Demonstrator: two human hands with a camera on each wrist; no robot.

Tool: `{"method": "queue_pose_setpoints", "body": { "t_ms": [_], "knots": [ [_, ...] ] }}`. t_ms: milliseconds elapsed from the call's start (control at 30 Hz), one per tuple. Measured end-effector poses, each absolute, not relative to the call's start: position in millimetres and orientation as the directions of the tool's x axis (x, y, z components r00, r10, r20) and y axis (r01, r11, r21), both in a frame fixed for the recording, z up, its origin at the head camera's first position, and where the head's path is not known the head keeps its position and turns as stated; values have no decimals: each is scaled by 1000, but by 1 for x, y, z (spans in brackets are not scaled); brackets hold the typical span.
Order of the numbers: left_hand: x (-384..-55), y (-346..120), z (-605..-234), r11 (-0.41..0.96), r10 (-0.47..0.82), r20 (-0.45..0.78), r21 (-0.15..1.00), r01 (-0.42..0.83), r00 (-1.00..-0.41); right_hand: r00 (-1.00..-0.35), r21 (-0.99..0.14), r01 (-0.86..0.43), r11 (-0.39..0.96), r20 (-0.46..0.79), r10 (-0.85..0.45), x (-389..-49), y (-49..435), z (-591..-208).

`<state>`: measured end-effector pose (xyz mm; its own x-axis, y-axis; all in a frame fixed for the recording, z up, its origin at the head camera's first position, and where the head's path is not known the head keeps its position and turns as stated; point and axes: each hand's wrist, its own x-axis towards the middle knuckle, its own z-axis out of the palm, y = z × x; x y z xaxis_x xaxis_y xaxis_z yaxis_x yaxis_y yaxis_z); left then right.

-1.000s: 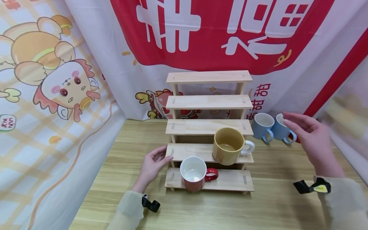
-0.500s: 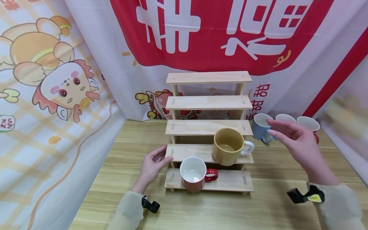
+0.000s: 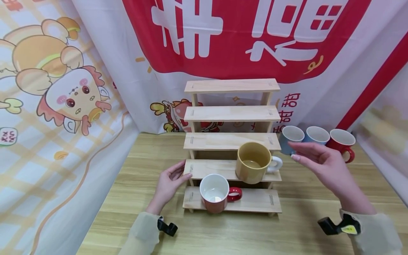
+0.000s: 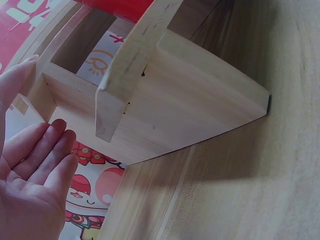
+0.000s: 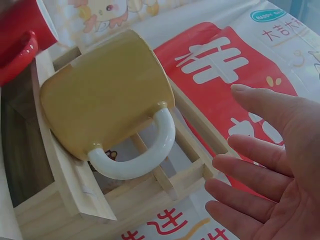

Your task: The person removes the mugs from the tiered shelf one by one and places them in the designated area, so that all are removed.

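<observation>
My left hand (image 3: 168,184) holds the left end of the light wooden stepped stand (image 3: 208,166), its thumb at the edge of the second step from the bottom. In the left wrist view the left hand (image 4: 35,185) has its fingers beside the side panel. My right hand (image 3: 325,168) is in the air right of the stand, thumb and fingers apart, with nothing between them. A mustard-yellow mug (image 3: 251,173) with a white handle stands on the second step, handle towards the right hand. On the lowest step stands a red mug (image 3: 214,203), white inside, handle to the right.
At the back right of the wooden table (image 3: 134,212) stand two blue mugs (image 3: 285,143) (image 3: 308,137) and another red mug (image 3: 334,143). The right hand partly covers the blue ones in the head view. A printed cloth (image 3: 178,60) hangs behind the stand.
My right hand has moved left and towards me, away from the far mugs, and the red mug at the back has come into view. The left hand and the stand have stayed put.
</observation>
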<state>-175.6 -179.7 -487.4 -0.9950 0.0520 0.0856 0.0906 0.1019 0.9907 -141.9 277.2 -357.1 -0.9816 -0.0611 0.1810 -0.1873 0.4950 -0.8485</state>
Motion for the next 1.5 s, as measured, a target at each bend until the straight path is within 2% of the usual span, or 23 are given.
{"method": "queue_pose_setpoints", "body": {
  "t_ms": [933,1167,1500],
  "knots": [
    [-174,-177,-487,145,47,102,983,108,-994,-985,-875,-152,459,97,-143,-153,255,-382],
    [-174,-178,-487,138,49,96,985,102,-994,-987,-851,-142,505,81,-141,-153,246,-385],
    [-174,-179,-486,134,55,86,987,92,-995,-985,-897,-146,417,91,-150,-157,240,-390]
  ]
}}
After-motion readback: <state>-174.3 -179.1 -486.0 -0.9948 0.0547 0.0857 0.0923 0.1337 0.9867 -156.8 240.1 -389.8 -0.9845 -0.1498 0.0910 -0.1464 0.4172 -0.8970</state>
